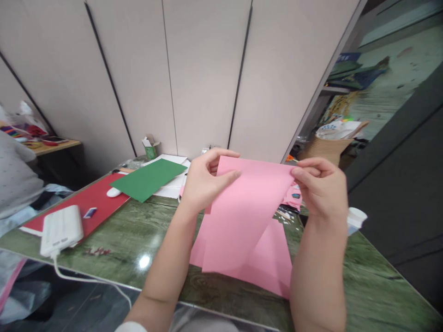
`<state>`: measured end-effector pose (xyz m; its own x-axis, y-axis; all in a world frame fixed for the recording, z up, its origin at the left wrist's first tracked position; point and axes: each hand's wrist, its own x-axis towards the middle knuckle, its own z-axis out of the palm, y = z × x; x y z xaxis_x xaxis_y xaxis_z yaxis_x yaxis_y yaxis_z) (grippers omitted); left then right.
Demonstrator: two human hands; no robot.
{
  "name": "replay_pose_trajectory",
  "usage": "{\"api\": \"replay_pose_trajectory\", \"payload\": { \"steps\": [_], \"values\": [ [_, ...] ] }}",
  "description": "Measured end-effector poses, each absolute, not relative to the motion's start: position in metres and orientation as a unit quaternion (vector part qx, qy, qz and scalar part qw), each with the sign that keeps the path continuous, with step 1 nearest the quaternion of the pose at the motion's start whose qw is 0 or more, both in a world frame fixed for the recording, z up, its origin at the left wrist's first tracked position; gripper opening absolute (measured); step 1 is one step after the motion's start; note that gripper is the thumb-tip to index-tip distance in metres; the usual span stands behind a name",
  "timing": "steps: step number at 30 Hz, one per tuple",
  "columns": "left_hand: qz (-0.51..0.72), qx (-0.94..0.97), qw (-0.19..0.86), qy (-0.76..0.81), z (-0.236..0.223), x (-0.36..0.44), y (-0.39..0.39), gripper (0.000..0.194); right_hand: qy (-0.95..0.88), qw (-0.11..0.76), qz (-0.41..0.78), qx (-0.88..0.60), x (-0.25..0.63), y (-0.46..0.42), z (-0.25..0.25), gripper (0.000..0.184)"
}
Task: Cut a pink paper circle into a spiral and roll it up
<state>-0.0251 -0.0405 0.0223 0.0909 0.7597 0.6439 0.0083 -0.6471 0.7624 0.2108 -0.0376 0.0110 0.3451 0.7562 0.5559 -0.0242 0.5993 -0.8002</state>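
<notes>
A sheet of pink paper (242, 207) is held up in front of me by its top edge, its lower part hanging down and curving. My left hand (209, 180) grips it near the upper left corner, thumb in front and fingers behind. At the upper right corner my right hand (318, 182) pinches it between thumb and fingers. More pink paper (273, 258) lies on the green marbled table (152, 235) beneath the held sheet, partly hidden by it.
To the left lie a green sheet (150, 177), a red sheet (104, 198) and a white power bank (62, 228) with its cable. A white cup (356, 219) stands right of my arm. Paper scraps (287, 219) lie behind. A person (15, 175) sits at far left.
</notes>
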Motion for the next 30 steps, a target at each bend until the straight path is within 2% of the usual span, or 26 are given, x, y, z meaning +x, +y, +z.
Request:
{"api": "replay_pose_trajectory", "payload": {
  "steps": [6,11,18,25,30],
  "values": [
    [0.613,0.669,0.301,0.293,0.019,-0.024,-0.035,0.028,-0.528,0.7,0.295,-0.38,0.215,-0.035,0.009,0.021],
    [0.611,0.656,0.333,0.291,0.018,-0.024,-0.029,0.03,-0.564,0.646,0.325,-0.398,0.219,-0.03,0.005,0.01],
    [0.595,0.641,0.387,0.293,0.017,-0.028,-0.017,0.032,-0.595,0.628,0.295,-0.405,0.224,-0.025,0.002,0.019],
    [0.567,0.617,0.465,0.285,0.012,-0.035,-0.002,0.041,-0.648,0.611,0.29,-0.351,0.219,-0.023,0.005,0.02],
    [0.573,0.611,0.462,0.291,0.01,-0.036,0.002,0.041,-0.636,0.609,0.209,-0.426,0.214,-0.027,0.006,0.013]
  ]
}}
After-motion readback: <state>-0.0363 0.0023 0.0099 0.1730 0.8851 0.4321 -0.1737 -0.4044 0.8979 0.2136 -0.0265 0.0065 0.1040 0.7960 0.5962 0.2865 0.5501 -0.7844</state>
